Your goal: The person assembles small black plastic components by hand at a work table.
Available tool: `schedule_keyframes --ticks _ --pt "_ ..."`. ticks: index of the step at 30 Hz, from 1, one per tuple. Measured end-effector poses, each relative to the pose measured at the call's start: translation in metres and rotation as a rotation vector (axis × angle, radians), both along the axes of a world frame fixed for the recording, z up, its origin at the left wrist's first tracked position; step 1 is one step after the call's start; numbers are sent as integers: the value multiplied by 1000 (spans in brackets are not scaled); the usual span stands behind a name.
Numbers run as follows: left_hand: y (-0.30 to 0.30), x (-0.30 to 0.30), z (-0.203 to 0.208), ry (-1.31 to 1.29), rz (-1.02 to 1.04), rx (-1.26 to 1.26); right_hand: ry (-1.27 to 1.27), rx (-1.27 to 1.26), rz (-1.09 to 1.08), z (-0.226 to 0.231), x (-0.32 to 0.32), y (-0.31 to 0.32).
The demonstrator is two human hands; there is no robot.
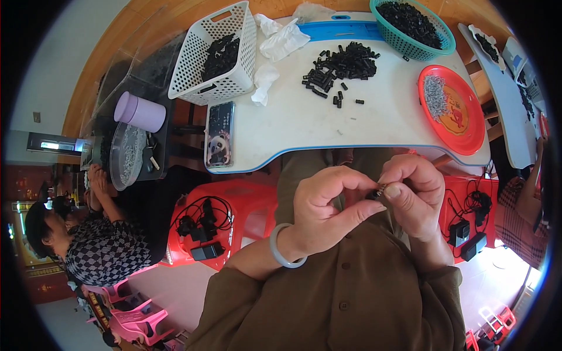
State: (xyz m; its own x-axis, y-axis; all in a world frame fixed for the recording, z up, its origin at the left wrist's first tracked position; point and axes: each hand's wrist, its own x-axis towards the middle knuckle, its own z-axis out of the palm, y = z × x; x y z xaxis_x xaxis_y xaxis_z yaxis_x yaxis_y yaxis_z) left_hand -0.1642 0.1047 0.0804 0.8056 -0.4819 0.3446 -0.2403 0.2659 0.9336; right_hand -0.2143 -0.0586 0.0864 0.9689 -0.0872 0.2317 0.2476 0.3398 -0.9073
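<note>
In front of my chest, beyond the near edge of the white table (pixel 269 137), both hands meet. My left hand (pixel 328 205) pinches a small black cylindrical piece (pixel 373 194) between thumb and forefinger. Close against it, my right hand (pixel 414 196) grips a tiny silvery metal piece (pixel 382 188); the fingertips partly cover it, and its exact shape is too small to tell. On the table lies a pile of similar black cylindrical pieces (pixel 345 63), a few of them loose at its near side. A round red tray (pixel 468 137) at the right holds a heap of small silvery pieces (pixel 435 96).
At the back left stands a white perforated basket (pixel 249 55) of black parts; a green basket (pixel 386 41) of black parts is back right. A phone (pixel 219 137) and crumpled tissues (pixel 284 42) lie left. Red stools (pixel 249 202) with cables flank me. Another person (pixel 108 254) sits at left.
</note>
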Motion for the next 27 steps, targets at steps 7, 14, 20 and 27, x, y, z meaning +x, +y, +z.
schedule_keyframes --ticks 7,14,20,27 --pt "-2 -3 1 -129 120 -8 -44 -102 -31 -2 -2 2" --pt "2 0 -4 -499 196 78 -50 -123 -5 -4 -6 3" --pt "3 -7 -5 -449 190 108 -118 -243 -93 -4 -6 4" --pt "13 -14 -11 -278 105 108 -259 -439 -154 2 -3 4"
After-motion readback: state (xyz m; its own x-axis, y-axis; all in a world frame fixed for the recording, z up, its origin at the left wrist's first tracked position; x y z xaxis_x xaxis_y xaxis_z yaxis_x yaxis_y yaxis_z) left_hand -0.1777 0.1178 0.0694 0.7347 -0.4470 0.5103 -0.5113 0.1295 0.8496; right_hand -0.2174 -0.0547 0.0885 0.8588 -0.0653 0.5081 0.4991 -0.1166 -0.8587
